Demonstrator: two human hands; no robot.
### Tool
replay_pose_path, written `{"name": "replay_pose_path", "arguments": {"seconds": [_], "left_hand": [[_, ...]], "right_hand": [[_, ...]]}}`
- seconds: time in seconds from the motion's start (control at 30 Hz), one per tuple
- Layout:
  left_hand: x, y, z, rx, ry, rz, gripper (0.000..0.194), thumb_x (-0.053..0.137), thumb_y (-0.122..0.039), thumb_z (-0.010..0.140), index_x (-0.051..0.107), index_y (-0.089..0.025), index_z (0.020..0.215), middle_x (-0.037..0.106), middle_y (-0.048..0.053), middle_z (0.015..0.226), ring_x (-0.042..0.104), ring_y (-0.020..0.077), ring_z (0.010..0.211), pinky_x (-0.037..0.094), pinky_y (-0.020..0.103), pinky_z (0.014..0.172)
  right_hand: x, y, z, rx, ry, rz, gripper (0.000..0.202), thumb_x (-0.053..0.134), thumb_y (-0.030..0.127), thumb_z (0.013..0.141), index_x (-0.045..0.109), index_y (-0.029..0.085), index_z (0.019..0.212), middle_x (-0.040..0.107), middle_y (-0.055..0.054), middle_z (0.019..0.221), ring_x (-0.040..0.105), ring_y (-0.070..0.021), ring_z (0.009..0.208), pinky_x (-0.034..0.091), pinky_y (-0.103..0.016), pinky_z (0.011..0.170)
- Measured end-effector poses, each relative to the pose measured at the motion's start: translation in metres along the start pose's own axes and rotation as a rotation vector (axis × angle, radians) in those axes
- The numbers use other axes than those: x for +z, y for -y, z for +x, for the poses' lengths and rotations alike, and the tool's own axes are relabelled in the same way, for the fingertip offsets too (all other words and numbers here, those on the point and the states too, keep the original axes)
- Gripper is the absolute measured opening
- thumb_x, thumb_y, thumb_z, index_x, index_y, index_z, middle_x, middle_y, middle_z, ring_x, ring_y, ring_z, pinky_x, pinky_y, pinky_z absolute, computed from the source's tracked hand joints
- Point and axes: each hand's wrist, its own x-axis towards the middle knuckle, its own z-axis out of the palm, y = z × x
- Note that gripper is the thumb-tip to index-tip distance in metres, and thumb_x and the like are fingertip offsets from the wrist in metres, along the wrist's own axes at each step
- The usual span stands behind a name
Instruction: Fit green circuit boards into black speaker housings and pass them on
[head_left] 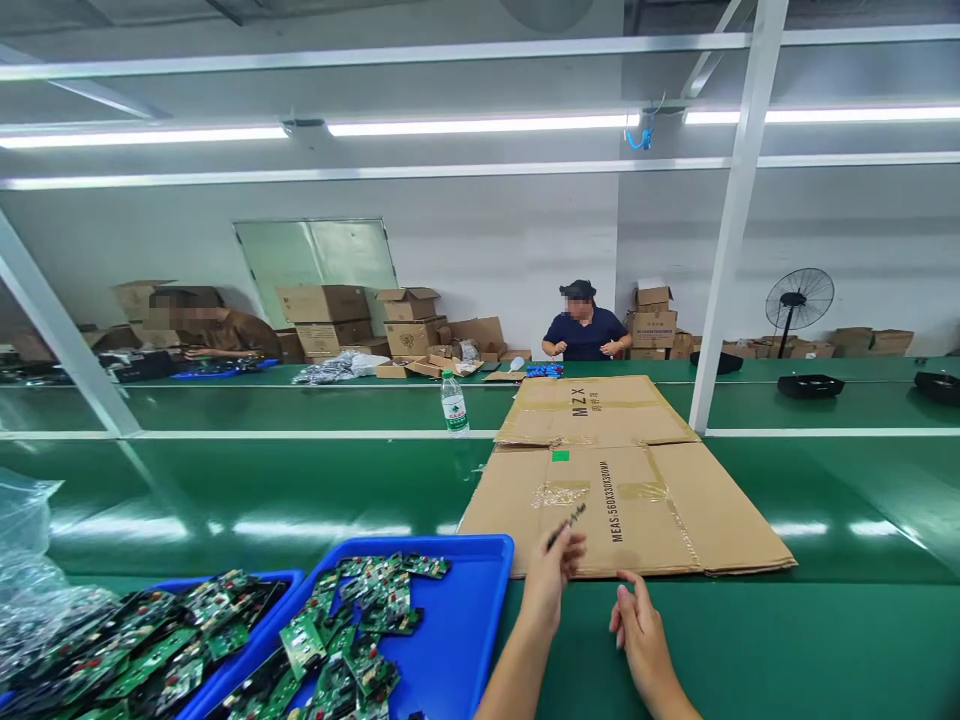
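Note:
My left hand (553, 572) is raised over the near edge of the flattened cardboard (525, 520), holding a small dark circuit board (566, 527) between its fingers. To its right, my right hand (639, 625) hovers by the cardboard's front edge, fingers apart and nothing in them. Left of my hands lies a blue tray (457, 640) with many green circuit boards (360, 640) heaped on its left side. A second blue tray (289, 580) at the far left is piled with more boards (142, 650).
Clear plastic bags (37, 590) lie at the left edge. A water bottle (453, 405) stands behind the trays. A white metal post (731, 230) rises at right. Two people work across the green bench (315, 490), near cardboard boxes (330, 315). Black trays (810, 386) sit at the right.

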Motion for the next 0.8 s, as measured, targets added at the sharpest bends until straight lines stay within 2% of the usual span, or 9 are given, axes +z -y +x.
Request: {"name": "replay_pose_path", "arguments": {"seconds": [0.1, 0.2, 0.27, 0.33, 0.43, 0.57, 0.63, 0.7, 0.8], "left_hand": [[0.028, -0.049, 0.027, 0.035, 0.041, -0.09, 0.011, 0.057, -0.024, 0.082, 0.058, -0.015, 0.087, 0.068, 0.002, 0.073, 0.061, 0.0079, 0.056, 0.042, 0.017, 0.052], [0.05, -0.088, 0.043, -0.022, 0.081, -0.146, 0.019, 0.048, -0.029, 0.087, 0.055, -0.013, 0.08, 0.066, 0.003, 0.07, 0.061, 0.0085, 0.055, 0.042, 0.018, 0.051], [0.057, -0.1, 0.047, -0.06, 0.096, -0.161, 0.024, 0.044, -0.031, 0.089, 0.054, -0.012, 0.078, 0.065, 0.003, 0.067, 0.06, 0.0081, 0.053, 0.041, 0.017, 0.05], [0.058, -0.098, 0.044, -0.088, 0.108, -0.159, 0.026, 0.043, -0.033, 0.089, 0.054, -0.012, 0.078, 0.065, 0.002, 0.066, 0.06, 0.0077, 0.053, 0.041, 0.017, 0.05], [0.047, -0.068, 0.026, -0.114, 0.116, -0.133, 0.024, 0.048, -0.037, 0.086, 0.053, -0.015, 0.079, 0.065, 0.002, 0.066, 0.061, 0.0083, 0.054, 0.04, 0.018, 0.052], [0.013, 0.006, -0.011, -0.187, 0.108, -0.055, 0.032, 0.057, -0.048, 0.077, 0.054, -0.016, 0.082, 0.063, 0.0, 0.054, 0.059, 0.0114, 0.049, 0.036, 0.019, 0.047], [-0.007, 0.043, -0.021, -0.22, 0.114, -0.003, 0.043, 0.065, -0.056, 0.065, 0.054, -0.016, 0.073, 0.056, -0.001, 0.043, 0.052, 0.0109, 0.039, 0.031, 0.02, 0.042], [-0.022, 0.069, -0.021, -0.139, 0.161, 0.073, 0.052, 0.07, -0.063, 0.051, 0.05, -0.017, 0.067, 0.057, -0.003, 0.044, 0.049, 0.0088, 0.039, 0.03, 0.019, 0.042], [-0.032, 0.088, -0.008, -0.167, 0.245, 0.189, 0.059, 0.065, -0.071, 0.046, 0.052, -0.017, 0.063, 0.056, -0.001, 0.039, 0.045, 0.0089, 0.033, 0.029, 0.02, 0.038]], "right_hand": [[0.001, -0.002, 0.001, -0.005, 0.002, 0.014, 0.055, 0.033, 0.063, 0.083, 0.05, 0.016, 0.107, 0.051, 0.004, 0.053, 0.045, -0.0124, 0.042, 0.037, -0.023, 0.043], [0.002, -0.004, 0.003, 0.024, 0.021, 0.027, 0.057, 0.033, 0.065, 0.082, 0.051, 0.017, 0.106, 0.05, 0.004, 0.053, 0.045, -0.0126, 0.042, 0.036, -0.023, 0.042], [0.003, -0.005, 0.004, 0.045, 0.033, 0.033, 0.058, 0.033, 0.067, 0.081, 0.051, 0.017, 0.105, 0.049, 0.004, 0.053, 0.045, -0.013, 0.042, 0.036, -0.023, 0.041], [0.004, -0.005, 0.004, 0.044, 0.028, 0.033, 0.058, 0.033, 0.067, 0.081, 0.051, 0.017, 0.105, 0.049, 0.004, 0.053, 0.045, -0.0129, 0.042, 0.036, -0.023, 0.042], [0.005, -0.004, 0.004, 0.022, 0.016, 0.037, 0.059, 0.033, 0.067, 0.081, 0.05, 0.016, 0.105, 0.05, 0.004, 0.053, 0.045, -0.0125, 0.042, 0.037, -0.023, 0.043], [0.004, -0.006, 0.004, -0.02, -0.046, 0.034, 0.06, 0.032, 0.067, 0.081, 0.052, 0.017, 0.107, 0.053, 0.003, 0.054, 0.047, -0.013, 0.041, 0.039, -0.024, 0.042], [0.004, -0.008, 0.005, -0.048, -0.072, 0.0, 0.06, 0.033, 0.067, 0.08, 0.053, 0.017, 0.107, 0.054, 0.002, 0.054, 0.049, -0.0143, 0.042, 0.041, -0.025, 0.043], [0.002, -0.009, 0.005, -0.062, -0.067, -0.042, 0.06, 0.033, 0.067, 0.08, 0.054, 0.018, 0.107, 0.056, 0.001, 0.056, 0.054, -0.0164, 0.048, 0.044, -0.026, 0.047], [0.0, -0.007, 0.004, -0.102, -0.037, -0.086, 0.053, 0.034, 0.063, 0.083, 0.058, 0.02, 0.102, 0.063, -0.003, 0.071, 0.061, -0.0189, 0.067, 0.047, -0.026, 0.061]]}}
